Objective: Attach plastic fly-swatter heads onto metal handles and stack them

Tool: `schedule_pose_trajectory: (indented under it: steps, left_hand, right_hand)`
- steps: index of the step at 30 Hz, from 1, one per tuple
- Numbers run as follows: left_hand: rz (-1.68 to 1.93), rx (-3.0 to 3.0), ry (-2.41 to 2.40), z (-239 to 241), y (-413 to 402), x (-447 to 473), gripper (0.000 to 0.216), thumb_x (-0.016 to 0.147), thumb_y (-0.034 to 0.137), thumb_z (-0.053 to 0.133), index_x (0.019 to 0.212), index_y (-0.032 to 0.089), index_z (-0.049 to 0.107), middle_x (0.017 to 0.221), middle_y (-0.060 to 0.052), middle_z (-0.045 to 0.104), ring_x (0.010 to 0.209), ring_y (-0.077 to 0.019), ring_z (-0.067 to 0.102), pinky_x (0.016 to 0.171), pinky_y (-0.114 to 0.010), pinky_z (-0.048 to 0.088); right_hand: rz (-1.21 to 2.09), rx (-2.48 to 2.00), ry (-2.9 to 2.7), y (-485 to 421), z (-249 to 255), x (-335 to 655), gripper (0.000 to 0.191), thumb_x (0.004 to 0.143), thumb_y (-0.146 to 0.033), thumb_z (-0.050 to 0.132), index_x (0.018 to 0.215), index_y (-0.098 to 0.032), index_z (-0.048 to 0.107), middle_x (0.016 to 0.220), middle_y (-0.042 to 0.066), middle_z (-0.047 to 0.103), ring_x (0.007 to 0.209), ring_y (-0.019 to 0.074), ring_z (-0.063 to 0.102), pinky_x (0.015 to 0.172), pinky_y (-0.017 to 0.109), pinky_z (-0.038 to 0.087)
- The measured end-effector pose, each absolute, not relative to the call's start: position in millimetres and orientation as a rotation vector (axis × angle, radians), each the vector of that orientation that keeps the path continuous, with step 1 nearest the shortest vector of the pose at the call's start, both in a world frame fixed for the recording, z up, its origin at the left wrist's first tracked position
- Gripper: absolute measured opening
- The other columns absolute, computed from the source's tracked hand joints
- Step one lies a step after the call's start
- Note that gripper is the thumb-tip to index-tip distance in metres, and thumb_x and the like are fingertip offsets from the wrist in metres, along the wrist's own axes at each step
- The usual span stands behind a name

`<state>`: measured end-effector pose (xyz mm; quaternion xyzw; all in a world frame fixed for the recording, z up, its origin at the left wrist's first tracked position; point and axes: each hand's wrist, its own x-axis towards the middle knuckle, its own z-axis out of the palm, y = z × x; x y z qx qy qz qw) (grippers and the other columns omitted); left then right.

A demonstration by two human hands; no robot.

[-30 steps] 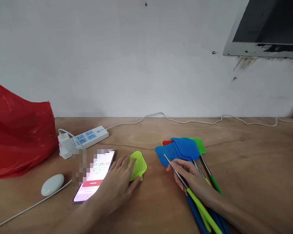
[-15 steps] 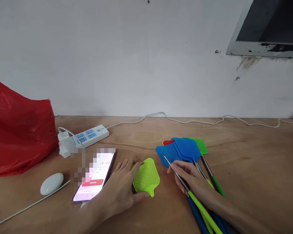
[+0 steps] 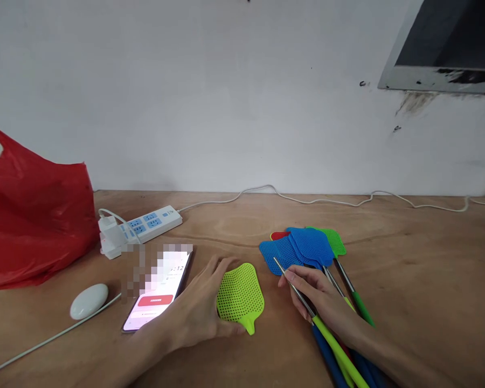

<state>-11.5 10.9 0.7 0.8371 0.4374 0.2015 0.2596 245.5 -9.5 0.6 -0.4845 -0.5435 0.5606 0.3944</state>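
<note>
My left hand curves around the left edge of a yellow-green fly swatter head, fingers at its upper side and thumb by its neck. The mesh head is slightly bent and has no rod in it. My right hand is closed around a telescopic swatter handle with a yellow-green grip. Its thin metal tip points up and left, apart from the head. Under and behind the right hand lie several fly swatters with blue, red and green heads; their handles are partly hidden by the hand and forearm.
A lit phone lies left of my left hand. Beyond it are a white power strip with a plugged-in charger, a white oval object and a red plastic bag. A thin cable runs along the wall.
My left hand's fingers have drawn in at the yellow-green head's edge. The head has turned slightly and its neck sits lower. My right hand keeps its hold on the handle.
</note>
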Motion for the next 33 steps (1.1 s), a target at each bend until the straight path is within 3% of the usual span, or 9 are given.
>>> schedule_pose_trajectory:
  steps: [3,8,11,13,15,19,33]
  left_hand:
    - [0.562,2.137,1.3,-3.5,16.1,-15.0,0.101,0.06,0.038,0.089,0.145,0.027,0.036,0.145,-0.013,0.049,0.132,-0.0387,0.045,0.108,-0.054,0.038]
    - [0.675,1.894,1.283,-5.2,22.9,-17.2,0.062,0.079,0.042,0.074,0.133,0.022,0.053,0.125,-0.01,0.066,0.114,-0.0341,0.06,0.097,-0.047,0.049]
    - [0.8,1.716,1.224,-1.7,23.4,-14.5,0.048,0.087,0.049,0.064,0.127,0.022,0.055,0.114,-0.008,0.068,0.089,-0.026,0.067,0.064,-0.033,0.056]
    - [0.83,1.583,1.199,1.0,23.3,-12.9,0.05,0.09,0.053,0.059,0.129,0.022,0.052,0.109,-0.008,0.068,0.07,-0.0199,0.064,0.042,-0.024,0.047]
    - [0.863,1.494,1.16,3.3,23.3,-12.3,0.053,0.091,0.054,0.058,0.131,0.021,0.05,0.108,-0.008,0.067,0.063,-0.0165,0.06,0.035,-0.02,0.04]
    - [0.928,1.443,1.116,5.6,23.1,-12.9,0.054,0.089,0.053,0.062,0.132,0.021,0.05,0.108,-0.007,0.065,0.066,-0.0161,0.06,0.035,-0.018,0.042]
    - [0.912,1.507,1.106,11.7,20.5,-12.1,0.056,0.089,0.053,0.061,0.134,0.022,0.05,0.108,-0.007,0.064,0.066,-0.0157,0.061,0.036,-0.019,0.045]
  right_hand:
    - [1.426,-1.233,-1.385,-10.2,1.7,244.9,0.053,0.081,-0.071,0.057,0.08,-0.018,0.062,0.039,-0.008,0.047,0.034,0.0084,0.036,0.041,0.022,0.026]
    - [1.427,-1.249,-1.38,-10.9,1.5,245.1,0.055,0.08,-0.072,0.057,0.081,-0.017,0.065,0.038,-0.008,0.047,0.034,0.0081,0.036,0.04,0.022,0.025]
    - [1.466,-1.25,-1.403,-9.9,1.3,246.8,0.057,0.08,-0.07,0.057,0.086,-0.015,0.067,0.037,-0.009,0.045,0.033,0.0077,0.035,0.039,0.022,0.025]
    - [1.519,-1.232,-1.421,-9.6,1.4,248.2,0.058,0.081,-0.068,0.058,0.095,-0.014,0.068,0.036,-0.009,0.044,0.032,0.0072,0.032,0.037,0.021,0.023]
    - [1.591,-1.202,-1.433,-10.3,1.9,249.4,0.058,0.082,-0.066,0.059,0.106,-0.013,0.066,0.035,-0.011,0.044,0.03,0.0068,0.03,0.036,0.021,0.021]
    - [1.715,-1.169,-1.469,-13.5,4.0,249.3,0.057,0.082,-0.062,0.062,0.113,-0.014,0.061,0.038,-0.011,0.049,0.03,0.0067,0.031,0.033,0.019,0.02]
    - [1.738,-1.145,-1.575,-14.5,1.8,247.3,0.048,0.084,-0.058,0.062,0.099,-0.013,0.067,0.039,-0.009,0.05,0.029,0.0055,0.032,0.032,0.018,0.023]
